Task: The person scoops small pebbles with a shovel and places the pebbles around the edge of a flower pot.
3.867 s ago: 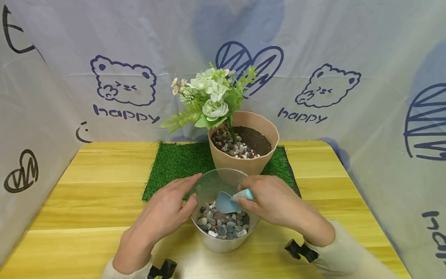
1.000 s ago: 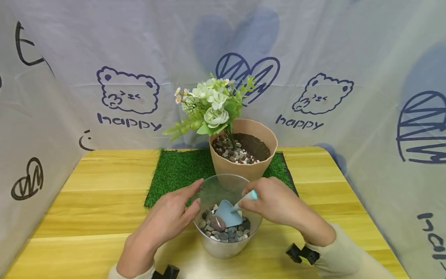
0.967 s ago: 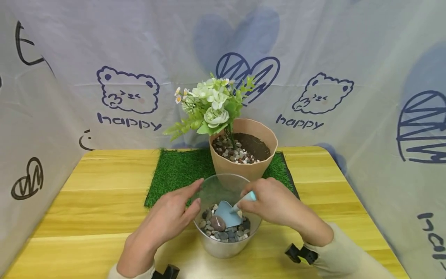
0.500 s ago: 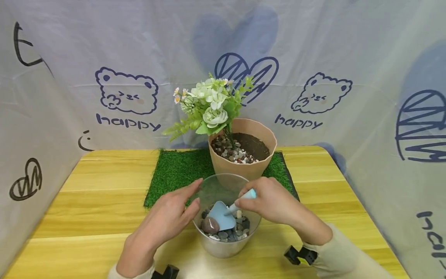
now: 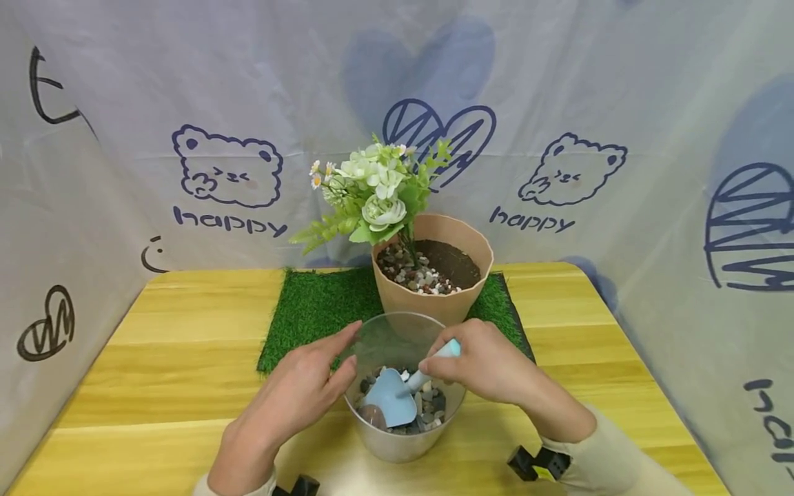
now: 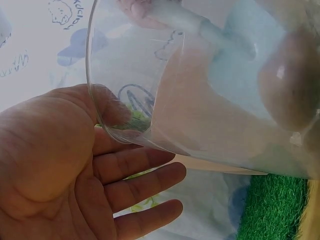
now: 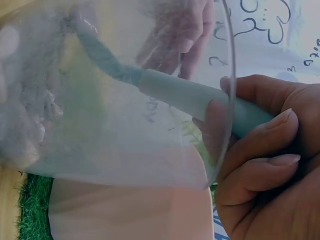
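My right hand (image 5: 480,362) grips the handle of a small light-blue trowel (image 5: 389,397), which leans inside a clear plastic bucket (image 5: 400,444). The blade lies face up among grey, white and brown pebbles (image 5: 428,406). A large brown stone (image 5: 372,416) sits at the blade's left edge, partly behind the bucket wall. My left hand (image 5: 298,386) rests at the bucket's left rim. In the left wrist view its thumb shows through the clear plastic, while the other fingers (image 6: 145,190) stretch out straight beside the bucket.
Directly behind the bucket stands a peach flowerpot (image 5: 428,306) with dark soil, pebbles and white-green artificial flowers (image 5: 381,186). Under the pot lies a green turf mat (image 5: 322,310). The wooden table (image 5: 186,358) has printed fabric (image 5: 310,69) hanging at its back and sides.
The trowel blade has moved left and nearer through the pebbles. The large brown stone has shifted left to the bucket's wall. My left hand stays at the rim.
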The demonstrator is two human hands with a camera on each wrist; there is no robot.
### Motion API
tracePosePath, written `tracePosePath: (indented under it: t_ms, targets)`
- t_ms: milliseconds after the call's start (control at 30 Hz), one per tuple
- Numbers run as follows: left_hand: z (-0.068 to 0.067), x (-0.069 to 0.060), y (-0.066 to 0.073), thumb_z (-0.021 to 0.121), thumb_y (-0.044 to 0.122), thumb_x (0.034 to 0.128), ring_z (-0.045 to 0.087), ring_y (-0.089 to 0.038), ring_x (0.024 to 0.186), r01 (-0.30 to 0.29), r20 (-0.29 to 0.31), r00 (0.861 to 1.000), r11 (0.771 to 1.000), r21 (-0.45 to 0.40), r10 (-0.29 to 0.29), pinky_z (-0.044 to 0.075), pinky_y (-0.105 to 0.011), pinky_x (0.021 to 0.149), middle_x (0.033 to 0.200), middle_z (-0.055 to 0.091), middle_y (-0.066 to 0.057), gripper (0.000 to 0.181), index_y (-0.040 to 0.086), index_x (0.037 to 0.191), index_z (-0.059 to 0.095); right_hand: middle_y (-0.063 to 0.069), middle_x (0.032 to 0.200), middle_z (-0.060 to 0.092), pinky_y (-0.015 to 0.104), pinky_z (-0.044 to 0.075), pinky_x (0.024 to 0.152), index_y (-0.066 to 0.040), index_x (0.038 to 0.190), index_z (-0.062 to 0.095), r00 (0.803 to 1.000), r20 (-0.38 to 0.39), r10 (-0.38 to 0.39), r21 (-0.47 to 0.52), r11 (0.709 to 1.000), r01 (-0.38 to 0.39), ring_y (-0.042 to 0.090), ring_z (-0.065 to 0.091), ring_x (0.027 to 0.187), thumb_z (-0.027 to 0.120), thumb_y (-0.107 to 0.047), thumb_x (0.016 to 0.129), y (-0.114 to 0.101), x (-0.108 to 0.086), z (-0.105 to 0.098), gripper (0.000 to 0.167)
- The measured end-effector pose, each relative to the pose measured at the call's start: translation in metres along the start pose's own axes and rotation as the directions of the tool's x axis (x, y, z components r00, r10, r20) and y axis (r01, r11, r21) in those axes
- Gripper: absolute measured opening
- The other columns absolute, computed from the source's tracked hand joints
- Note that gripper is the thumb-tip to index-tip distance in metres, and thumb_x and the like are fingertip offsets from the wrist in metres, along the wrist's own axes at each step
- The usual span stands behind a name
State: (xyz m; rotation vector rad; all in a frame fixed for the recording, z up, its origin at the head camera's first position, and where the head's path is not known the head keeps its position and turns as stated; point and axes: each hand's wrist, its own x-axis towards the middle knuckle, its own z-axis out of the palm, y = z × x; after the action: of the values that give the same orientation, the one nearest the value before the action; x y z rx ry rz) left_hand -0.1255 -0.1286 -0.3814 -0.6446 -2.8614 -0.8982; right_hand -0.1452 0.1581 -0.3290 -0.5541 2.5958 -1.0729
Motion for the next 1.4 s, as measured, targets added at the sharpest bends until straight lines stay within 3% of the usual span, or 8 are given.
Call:
tracePosePath:
  t_ms: [100,167,233,400,567,933,1133,1400]
  targets:
    - [0.001,0.000,0.000,0.054,0.029,0.1092,0.059,-0.003,0.071,0.027,0.016,1.000,1.000,-0.006,-0.027,0.054,-0.030,0.073,0.146,0.066,-0.003,0.055,0.021,0.163,0.043,-0.004,0.070,0.070,0.030,0.046,0.053,-0.019,0.085,0.079,1.000,-0.003,0.015,0.017,1.000,-0.015,0.016,0.062,0.064,0.076,-0.036,0.092,0.001,-0.003,-0.002,0.019]
    - [0.003,-0.001,0.000,0.055,0.029,0.1090,0.060,-0.004,0.073,0.044,0.018,0.999,0.999,-0.004,-0.044,0.054,-0.030,0.074,0.146,0.066,-0.002,0.055,0.021,0.163,0.043,-0.004,0.069,0.070,0.030,0.046,0.054,-0.018,0.085,0.079,1.000,-0.006,0.023,0.036,0.999,-0.023,0.016,0.060,0.063,0.076,-0.037,0.092,0.002,-0.004,-0.002,0.021]
    - [0.004,-0.001,-0.001,0.055,0.029,0.1088,0.065,-0.008,0.087,0.054,0.014,0.998,0.999,0.004,-0.054,0.056,-0.033,0.081,0.146,0.066,-0.001,0.055,0.022,0.162,0.044,-0.002,0.068,0.069,0.029,0.045,0.054,-0.016,0.084,0.078,0.999,-0.009,0.033,0.067,0.997,-0.032,0.015,0.056,0.059,0.076,-0.036,0.092,0.005,-0.006,-0.003,0.022]
    - [0.005,-0.003,-0.001,0.055,0.029,0.1086,0.069,-0.011,0.097,0.057,0.004,0.998,0.998,0.010,-0.057,0.058,-0.036,0.085,0.144,0.067,-0.001,0.055,0.022,0.162,0.045,-0.001,0.061,0.066,0.023,0.034,0.049,-0.013,0.082,0.078,0.997,-0.012,0.074,0.164,0.984,-0.071,0.010,0.040,0.051,0.076,-0.032,0.092,0.011,-0.009,-0.002,0.021]
    - [0.004,-0.004,-0.001,0.056,0.028,0.1082,0.070,-0.013,0.097,0.042,-0.016,0.999,0.999,0.020,-0.042,0.059,-0.040,0.090,0.142,0.069,0.000,0.054,0.021,0.161,0.046,0.002,0.059,0.064,0.022,0.028,0.045,-0.010,0.082,0.078,0.996,-0.019,0.085,0.237,0.968,-0.078,0.010,0.035,0.047,0.077,-0.029,0.092,0.016,-0.009,-0.002,0.021]
    - [0.003,-0.003,-0.001,0.056,0.027,0.1079,0.071,-0.014,0.103,0.030,-0.035,0.999,0.999,0.025,-0.030,0.060,-0.041,0.091,0.141,0.070,0.001,0.054,0.021,0.161,0.046,0.003,0.060,0.063,0.020,0.030,0.043,0.004,0.085,0.073,0.993,-0.020,0.113,0.435,0.896,-0.093,0.008,0.038,0.044,0.077,-0.021,0.093,0.022,-0.010,0.000,0.026]
    - [0.003,-0.002,-0.001,0.055,0.027,0.1080,0.065,-0.009,0.093,0.045,-0.030,0.999,0.999,0.021,-0.045,0.057,-0.036,0.086,0.142,0.069,0.003,0.054,0.024,0.161,0.046,0.002,0.063,0.064,0.019,0.030,0.043,0.006,0.091,0.074,0.991,-0.033,0.127,0.484,0.870,-0.095,0.007,0.038,0.045,0.076,-0.020,0.095,0.026,-0.009,0.000,0.027]
    - [0.003,0.001,-0.001,0.055,0.029,0.1084,0.069,-0.013,0.104,0.043,-0.023,0.999,0.999,0.014,-0.043,0.058,-0.041,0.091,0.142,0.069,0.002,0.054,0.023,0.161,0.046,0.002,0.064,0.065,0.017,0.030,0.042,0.010,0.096,0.074,0.992,-0.055,0.114,0.516,0.854,-0.069,0.006,0.038,0.044,0.075,-0.018,0.096,0.029,-0.010,-0.002,0.028]
